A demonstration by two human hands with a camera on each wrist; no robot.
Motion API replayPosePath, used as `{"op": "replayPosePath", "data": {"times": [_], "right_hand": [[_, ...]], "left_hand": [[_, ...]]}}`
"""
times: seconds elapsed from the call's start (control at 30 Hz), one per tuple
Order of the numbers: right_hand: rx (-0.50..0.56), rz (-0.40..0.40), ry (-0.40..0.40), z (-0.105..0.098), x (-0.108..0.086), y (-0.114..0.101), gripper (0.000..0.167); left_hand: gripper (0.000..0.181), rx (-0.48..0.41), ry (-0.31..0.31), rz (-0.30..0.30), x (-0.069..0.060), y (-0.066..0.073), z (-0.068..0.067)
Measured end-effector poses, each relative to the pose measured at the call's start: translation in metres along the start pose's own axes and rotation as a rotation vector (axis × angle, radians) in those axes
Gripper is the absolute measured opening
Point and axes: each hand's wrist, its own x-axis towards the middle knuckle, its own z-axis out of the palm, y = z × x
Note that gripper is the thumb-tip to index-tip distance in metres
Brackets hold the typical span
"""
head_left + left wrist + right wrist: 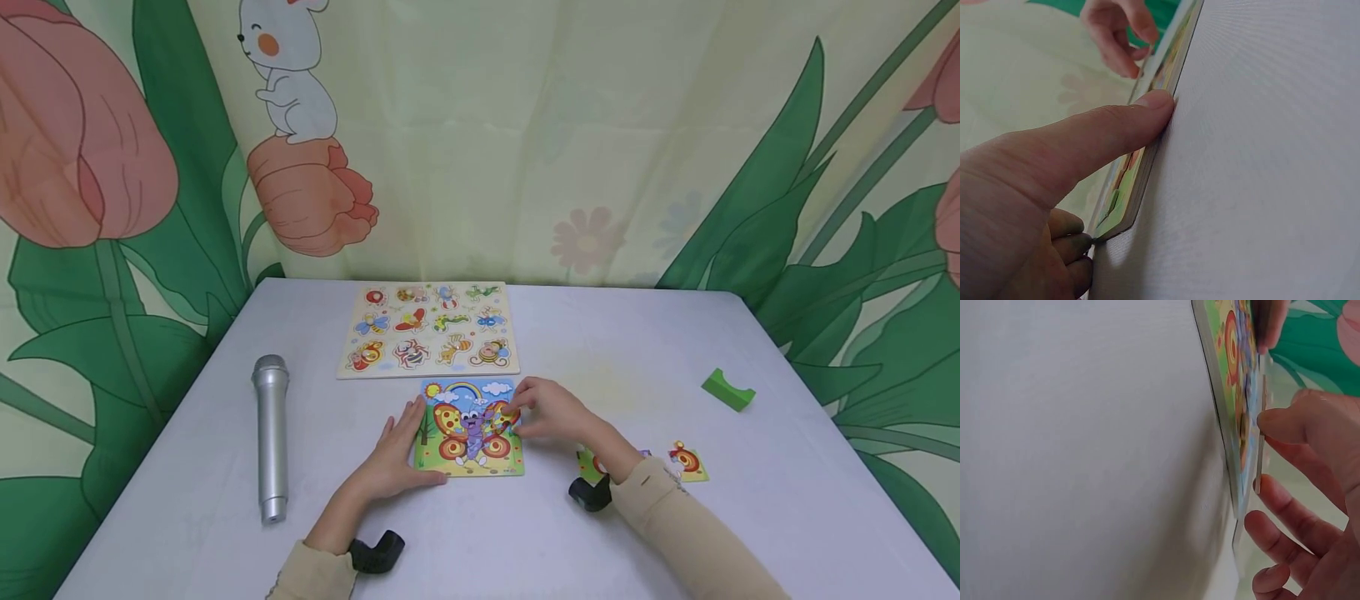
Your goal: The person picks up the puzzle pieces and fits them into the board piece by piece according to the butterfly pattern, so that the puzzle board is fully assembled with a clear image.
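A small butterfly jigsaw puzzle (435, 458) lies flat near the middle of the table. My left hand (392, 460) rests against its left side, fingers stretched along the edge and thumb at the front edge; the left wrist view shows the thumb (1110, 128) pressed there. Over the puzzle's right side my right hand (553, 408) pinches a thin puzzle piece (1260, 459) between thumb and fingers. The right wrist view shows that piece edge-on, slightly apart from the board; its printed face is mostly hidden. Loose puzzle pieces (687, 461) lie right of the board, some partly behind the right forearm.
Behind the puzzle lies a larger wooden insect board (427, 329). A silver microphone (272, 442) stretches along the left of the white table (187, 500). At the right sits a green notched block (727, 390). A printed curtain (465, 142) hangs behind the table.
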Motion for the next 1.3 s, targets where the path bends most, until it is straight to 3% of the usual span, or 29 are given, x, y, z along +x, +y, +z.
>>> {"op": "replayPosePath", "data": {"times": [0.4, 1.07, 1.3], "right_hand": [[-0.096, -0.022, -0.029, 0.009, 0.011, -0.011, 0.022], [-0.127, 0.041, -0.056, 0.01, 0.013, -0.013, 0.022], [-0.184, 0.068, -0.079, 0.011, 0.014, -0.019, 0.024]], "left_hand": [[0.113, 0.005, 0.001, 0.006, 0.001, -0.001, 0.0], [0.113, -0.004, -0.004, 0.017, -0.002, 0.001, -0.001], [0.113, 0.001, 0.0, 0.019, -0.001, -0.001, 0.0]]}}
